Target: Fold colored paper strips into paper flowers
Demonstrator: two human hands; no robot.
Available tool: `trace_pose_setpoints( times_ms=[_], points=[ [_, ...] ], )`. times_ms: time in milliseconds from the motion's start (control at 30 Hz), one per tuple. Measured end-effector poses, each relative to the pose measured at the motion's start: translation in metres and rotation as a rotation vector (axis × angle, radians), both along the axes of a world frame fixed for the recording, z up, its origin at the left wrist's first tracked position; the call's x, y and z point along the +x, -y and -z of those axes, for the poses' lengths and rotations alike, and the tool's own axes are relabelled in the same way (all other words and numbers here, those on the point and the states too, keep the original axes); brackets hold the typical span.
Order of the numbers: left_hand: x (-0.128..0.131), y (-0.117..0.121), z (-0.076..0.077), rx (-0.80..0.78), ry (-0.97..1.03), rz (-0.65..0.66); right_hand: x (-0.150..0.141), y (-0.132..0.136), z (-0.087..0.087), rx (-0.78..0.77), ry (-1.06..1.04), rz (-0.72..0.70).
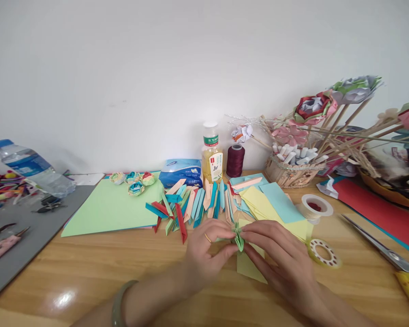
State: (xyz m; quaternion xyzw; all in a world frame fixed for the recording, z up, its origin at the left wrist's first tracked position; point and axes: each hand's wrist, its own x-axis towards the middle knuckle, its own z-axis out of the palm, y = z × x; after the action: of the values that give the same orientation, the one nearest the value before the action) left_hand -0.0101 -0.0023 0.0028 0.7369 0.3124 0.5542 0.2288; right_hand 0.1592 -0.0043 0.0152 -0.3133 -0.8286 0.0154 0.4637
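Between my two hands is a small bundle of folded green paper point(239, 240), its layers pleated close together. My left hand point(209, 247) pinches it from the left with thumb and fingers, a ring on one finger. From the other side, my right hand point(279, 250) grips it with its fingertips. Under the hands lies a pale yellow paper sheet point(250, 265), partly covered. Just beyond them are several folded paper strips point(197, 206) in red, blue, green and peach, beside yellow paper sheets point(262, 204) and a blue sheet point(282, 202).
Paper rosettes point(135, 188) sit on green sheets point(98, 209). A tissue pack point(181, 172), drink bottle point(211, 156) and thread spool point(235, 161) stand behind. To the right are tape rolls point(323, 253), scissors point(378, 245) and a basket point(289, 175); a water bottle point(32, 165) leans left.
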Motion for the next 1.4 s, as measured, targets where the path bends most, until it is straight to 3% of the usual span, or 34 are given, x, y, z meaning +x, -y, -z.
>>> trace_pose_setpoints(
  times_ms=[633, 1067, 1400],
  points=[
    [0.002, 0.004, -0.005, 0.100, 0.007, -0.054, 0.003, 0.003, 0.001, 0.116, -0.017, 0.072],
    [0.002, 0.004, -0.012, 0.117, -0.005, -0.017, 0.004, -0.004, -0.007, 0.051, 0.007, -0.208],
    [0.001, 0.002, -0.009, 0.148, -0.003, -0.039, 0.005, -0.010, 0.002, -0.096, -0.030, -0.329]
  ],
)
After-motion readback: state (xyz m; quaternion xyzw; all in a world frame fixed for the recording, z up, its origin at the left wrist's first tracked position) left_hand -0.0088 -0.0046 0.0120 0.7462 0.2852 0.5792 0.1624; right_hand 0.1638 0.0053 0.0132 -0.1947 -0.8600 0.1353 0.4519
